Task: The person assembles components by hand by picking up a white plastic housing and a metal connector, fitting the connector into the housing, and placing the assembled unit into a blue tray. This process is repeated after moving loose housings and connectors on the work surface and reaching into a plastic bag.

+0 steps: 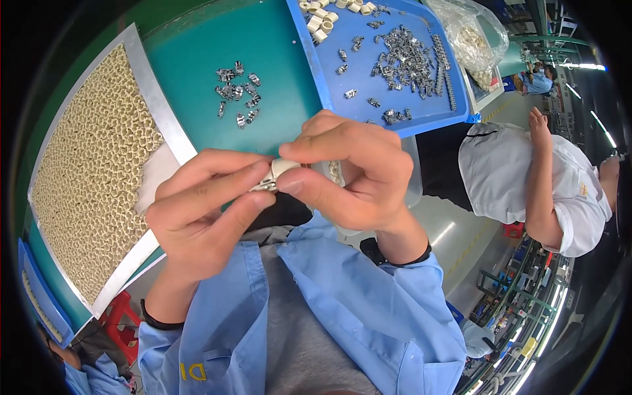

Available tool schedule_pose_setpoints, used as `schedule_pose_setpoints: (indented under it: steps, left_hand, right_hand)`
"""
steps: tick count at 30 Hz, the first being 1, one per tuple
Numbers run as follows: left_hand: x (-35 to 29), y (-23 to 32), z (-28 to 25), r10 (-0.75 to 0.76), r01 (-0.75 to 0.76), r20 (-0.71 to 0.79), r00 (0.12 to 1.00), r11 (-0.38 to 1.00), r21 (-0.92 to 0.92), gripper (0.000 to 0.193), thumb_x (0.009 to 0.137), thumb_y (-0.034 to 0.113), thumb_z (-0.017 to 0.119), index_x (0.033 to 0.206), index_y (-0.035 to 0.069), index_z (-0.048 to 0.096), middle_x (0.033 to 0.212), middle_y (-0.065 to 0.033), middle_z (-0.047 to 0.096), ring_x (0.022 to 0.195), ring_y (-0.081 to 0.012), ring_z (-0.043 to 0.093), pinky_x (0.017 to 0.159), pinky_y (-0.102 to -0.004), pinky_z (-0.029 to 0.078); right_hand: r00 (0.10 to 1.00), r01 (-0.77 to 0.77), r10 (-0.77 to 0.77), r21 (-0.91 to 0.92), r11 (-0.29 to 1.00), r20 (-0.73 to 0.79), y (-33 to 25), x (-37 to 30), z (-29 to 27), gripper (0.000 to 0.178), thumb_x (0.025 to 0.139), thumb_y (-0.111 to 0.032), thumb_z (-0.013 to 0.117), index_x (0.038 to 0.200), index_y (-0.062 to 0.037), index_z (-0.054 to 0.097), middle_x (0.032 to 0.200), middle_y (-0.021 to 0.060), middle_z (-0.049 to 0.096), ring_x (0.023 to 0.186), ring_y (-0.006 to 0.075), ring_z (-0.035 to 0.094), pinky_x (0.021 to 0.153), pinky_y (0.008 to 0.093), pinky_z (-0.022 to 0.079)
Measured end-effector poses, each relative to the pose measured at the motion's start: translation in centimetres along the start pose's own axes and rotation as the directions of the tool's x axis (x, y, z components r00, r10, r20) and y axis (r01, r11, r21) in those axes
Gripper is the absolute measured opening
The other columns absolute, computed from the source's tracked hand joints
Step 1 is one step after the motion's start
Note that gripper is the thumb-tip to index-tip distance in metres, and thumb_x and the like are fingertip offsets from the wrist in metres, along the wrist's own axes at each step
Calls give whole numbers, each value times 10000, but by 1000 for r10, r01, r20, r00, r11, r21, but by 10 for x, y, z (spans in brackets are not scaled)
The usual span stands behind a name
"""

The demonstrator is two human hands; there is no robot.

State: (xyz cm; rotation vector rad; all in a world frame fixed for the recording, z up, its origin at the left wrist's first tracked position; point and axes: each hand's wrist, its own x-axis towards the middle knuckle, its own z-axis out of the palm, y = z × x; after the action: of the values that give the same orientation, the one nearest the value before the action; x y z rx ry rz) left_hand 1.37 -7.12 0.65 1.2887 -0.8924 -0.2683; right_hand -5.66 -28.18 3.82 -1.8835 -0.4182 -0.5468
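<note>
Close in front of my chest, both hands meet over one small workpiece. My right hand [359,172] pinches a cream plastic sleeve [284,166] between thumb and forefinger. At the sleeve's left end, my left hand [207,214] grips a small silvery metal fitting [266,185] with thumb and fingertips. The two pieces touch; how far one sits inside the other is hidden by my fingers. Beyond my hands, a loose group of shiny metal fittings [239,92] lies on the green tabletop [178,56].
On the left stands a white-edged tray [172,128] packed with cream rings [92,171]. A blue tray [313,62] at the far right holds metal fittings [405,59] and cream sleeves [322,23]. Beside it is a clear plastic bag [471,39]. A person in white [507,168] stands at right.
</note>
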Motion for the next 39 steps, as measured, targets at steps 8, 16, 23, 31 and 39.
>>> schedule_pose_setpoints:
  steps: [8,16,23,31,39]
  left_hand:
    - [-3,-35,13,-226,220,-155,962,974,-57,371,930,-92,672,1298,-75,631,1144,-188,712,1061,-211,701,863,-303,590]
    - [28,-8,-13,-446,453,110,888,890,-47,260,957,-66,656,1216,-87,644,1039,-147,738,909,-172,728,790,-275,597]
    - [31,8,-3,-435,464,166,885,854,-237,231,970,-47,651,1197,-87,647,973,-153,739,828,-168,730,726,-274,600]
    - [30,14,8,-471,486,120,874,845,-223,245,981,-30,643,1220,-86,634,972,-159,738,837,-179,732,720,-281,600]
    - [37,-10,-3,-522,577,287,803,802,-155,249,986,-22,632,1227,-82,622,1042,-144,732,929,-164,715,806,-279,573]
  right_hand:
    - [1000,8,-10,-328,945,-3,27,3,12,203,816,-22,814,1003,21,749,825,111,732,684,204,670,621,298,503]
    - [999,-34,32,-133,990,-12,28,-2,-4,197,827,1,797,1014,33,743,891,131,752,774,210,701,685,300,538]
    - [998,-6,9,53,999,-56,19,-9,-14,221,816,44,797,1022,77,725,920,170,757,792,217,706,683,307,540]
    - [997,74,-74,-17,997,-16,19,-3,-16,225,808,45,801,1020,75,728,894,170,751,759,209,693,666,302,536]
    - [995,98,-97,-258,961,16,28,0,-14,177,821,-33,797,994,-19,764,808,72,725,687,184,659,675,312,470]
